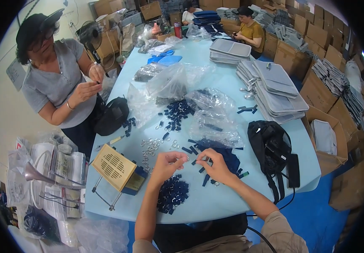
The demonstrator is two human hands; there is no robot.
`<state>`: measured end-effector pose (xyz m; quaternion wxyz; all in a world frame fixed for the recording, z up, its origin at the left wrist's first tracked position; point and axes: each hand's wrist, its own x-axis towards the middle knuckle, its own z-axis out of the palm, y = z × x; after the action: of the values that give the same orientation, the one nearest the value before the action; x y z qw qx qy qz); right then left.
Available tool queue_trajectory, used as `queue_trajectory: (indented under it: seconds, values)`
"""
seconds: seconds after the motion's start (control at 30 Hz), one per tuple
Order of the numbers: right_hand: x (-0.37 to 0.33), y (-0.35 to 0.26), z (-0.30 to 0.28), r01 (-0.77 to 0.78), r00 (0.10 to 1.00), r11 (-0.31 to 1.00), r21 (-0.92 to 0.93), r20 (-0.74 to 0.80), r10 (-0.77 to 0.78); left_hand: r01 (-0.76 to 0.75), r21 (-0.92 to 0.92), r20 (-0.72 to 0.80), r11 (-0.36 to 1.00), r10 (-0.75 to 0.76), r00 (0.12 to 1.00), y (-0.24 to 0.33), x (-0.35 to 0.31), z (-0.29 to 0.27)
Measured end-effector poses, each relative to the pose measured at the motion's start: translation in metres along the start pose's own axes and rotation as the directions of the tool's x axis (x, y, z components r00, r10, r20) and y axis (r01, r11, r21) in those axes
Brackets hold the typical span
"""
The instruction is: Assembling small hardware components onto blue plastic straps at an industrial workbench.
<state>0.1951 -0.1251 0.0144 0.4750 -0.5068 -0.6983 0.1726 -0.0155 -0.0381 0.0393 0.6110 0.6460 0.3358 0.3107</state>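
A: Near edge first. Tips?
B: Pile of navy pieces point(172, 195), lower centre, sits just right of the left forearm point(147, 206). I'd keep that arm off it, or pieces scatter.
A: Hands?
B: Left hand point(168, 164): thumb and fingertips pinching a small metal ring point(187, 158). Right hand point(214, 166): thumb and finger pinched together, probably on a short navy strip point(194, 162); too tiny and too covered to be sure.
A: Handling?
B: My call: grip the ring by its edge, opening exposed; bring the strip up flat, end first; work low so drops land on the table point(220, 204).
A: Where are ring and strip?
B: Mid-frame. Ring at the left hand's right-side tips, strip at the right hand's left-side tips. Near each other, small gap.
A: Farther?
B: Loose metal rings point(150, 146) left of centre, just past the left hand. Loose navy strips point(187, 150) at centre, just past the gap between hands. Second navy pile point(177, 114), upper centre, well beyond both.
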Motion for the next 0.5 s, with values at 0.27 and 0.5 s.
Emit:
queue_trajectory:
  seconds: [0.27,0.5]
  values:
    - [-0.003,0.016,0.006,-0.355,0.922,0.662,0.66,0.133,0.363,0.052,-0.004,0.069,0.999,-0.051,0.996,0.0,0.002,0.016]
    - [-0.001,0.005,-0.002,-0.424,0.883,0.536,0.73,0.203,0.423,0.045,0.025,0.118,0.999,-0.047,0.992,-0.008,0.004,0.015]
